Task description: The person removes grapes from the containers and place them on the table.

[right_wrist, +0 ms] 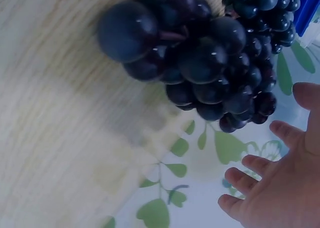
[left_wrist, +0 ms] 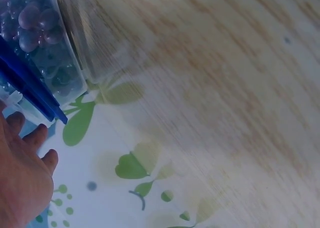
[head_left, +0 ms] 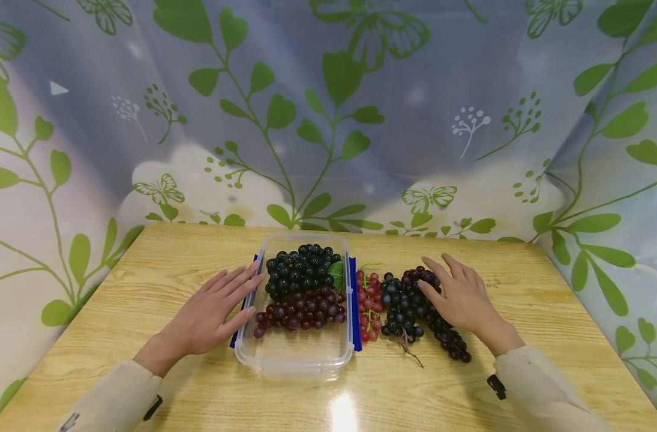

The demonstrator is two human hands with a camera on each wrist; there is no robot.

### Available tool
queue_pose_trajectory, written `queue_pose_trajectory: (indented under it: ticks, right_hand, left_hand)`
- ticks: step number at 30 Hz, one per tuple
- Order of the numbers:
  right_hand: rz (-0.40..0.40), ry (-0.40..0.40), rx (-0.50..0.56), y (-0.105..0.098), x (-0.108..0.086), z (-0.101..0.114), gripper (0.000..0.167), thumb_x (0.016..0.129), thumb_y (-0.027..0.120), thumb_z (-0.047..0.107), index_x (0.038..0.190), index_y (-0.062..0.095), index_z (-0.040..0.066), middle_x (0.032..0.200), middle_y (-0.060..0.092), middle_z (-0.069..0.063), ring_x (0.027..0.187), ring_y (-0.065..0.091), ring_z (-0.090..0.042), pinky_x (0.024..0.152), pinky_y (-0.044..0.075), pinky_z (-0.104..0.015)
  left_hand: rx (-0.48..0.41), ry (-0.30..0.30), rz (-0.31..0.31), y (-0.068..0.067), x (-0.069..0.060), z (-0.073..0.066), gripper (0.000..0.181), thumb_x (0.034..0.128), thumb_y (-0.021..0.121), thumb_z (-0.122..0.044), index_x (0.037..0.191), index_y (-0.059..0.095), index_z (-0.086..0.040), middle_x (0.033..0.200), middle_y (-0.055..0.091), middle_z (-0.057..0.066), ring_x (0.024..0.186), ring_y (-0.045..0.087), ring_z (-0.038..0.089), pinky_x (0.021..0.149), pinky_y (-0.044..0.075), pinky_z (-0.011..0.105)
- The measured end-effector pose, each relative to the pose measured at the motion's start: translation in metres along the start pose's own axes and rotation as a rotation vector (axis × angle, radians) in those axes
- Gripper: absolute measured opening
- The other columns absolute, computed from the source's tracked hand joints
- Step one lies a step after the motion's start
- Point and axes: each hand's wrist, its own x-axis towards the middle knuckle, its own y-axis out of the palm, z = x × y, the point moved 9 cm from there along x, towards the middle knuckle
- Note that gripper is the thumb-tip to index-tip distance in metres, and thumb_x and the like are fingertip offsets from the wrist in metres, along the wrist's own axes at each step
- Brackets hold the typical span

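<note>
A clear plastic container [head_left: 296,363] with blue side flaps holds a bunch of black grapes [head_left: 298,276] and a bunch of dark red grapes [head_left: 303,313]. My left hand [head_left: 209,313] lies flat along its left side, fingers straight, fingertips over the rim; in the left wrist view the hand [left_wrist: 22,175] is beside a blue flap [left_wrist: 30,81]. Right of the container lie red grapes [head_left: 369,303], blue-black grapes [head_left: 394,303] and a long dark purple bunch [head_left: 448,333]. Over that last bunch my right hand [head_left: 460,297] spreads its fingers, gripping nothing; whether it touches is unclear.
Everything stands on a light wooden table [head_left: 161,270]. Behind and at both sides hangs a cloth [head_left: 414,132] printed with green leaves and butterflies. A green leaf [head_left: 336,276] sits among the black grapes. A bare stem [head_left: 410,351] sticks out toward the front.
</note>
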Motion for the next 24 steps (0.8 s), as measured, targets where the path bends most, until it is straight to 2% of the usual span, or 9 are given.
queue_pose_trajectory:
  ticks: [11, 20, 24]
  right_hand:
    - [0.024, -0.043, -0.112, -0.006, 0.001, 0.027, 0.069, 0.098, 0.033, 0.060, 0.154, 0.023, 0.020, 0.156, 0.009, -0.022, 0.139, 0.008, -0.047, 0.106, -0.001, -0.067]
    - [0.044, -0.058, -0.151, -0.003, 0.008, 0.047, 0.071, 0.097, 0.029, 0.063, 0.155, 0.020, 0.024, 0.157, 0.007, -0.019, 0.140, 0.004, -0.045, 0.108, -0.004, -0.064]
    - [0.028, -0.088, -0.147, -0.003, 0.010, 0.059, 0.069, 0.097, 0.030, 0.062, 0.155, 0.021, 0.024, 0.158, 0.008, -0.017, 0.141, 0.005, -0.043, 0.109, -0.003, -0.062]
  left_hand:
    - [0.001, 0.001, -0.003, 0.000, 0.000, 0.000, 0.058, 0.1003, 0.046, -0.040, 0.152, 0.031, -0.017, 0.157, 0.020, 0.003, 0.141, 0.024, 0.027, 0.111, 0.019, 0.052]
    - [0.013, 0.010, -0.011, -0.002, -0.001, -0.001, 0.057, 0.1005, 0.045, -0.040, 0.151, 0.033, -0.016, 0.157, 0.023, 0.005, 0.140, 0.025, 0.028, 0.111, 0.018, 0.052]
    - [0.026, 0.028, -0.028, -0.004, 0.000, -0.002, 0.057, 0.1004, 0.045, -0.040, 0.150, 0.034, -0.015, 0.155, 0.025, 0.007, 0.139, 0.027, 0.031, 0.112, 0.017, 0.051]
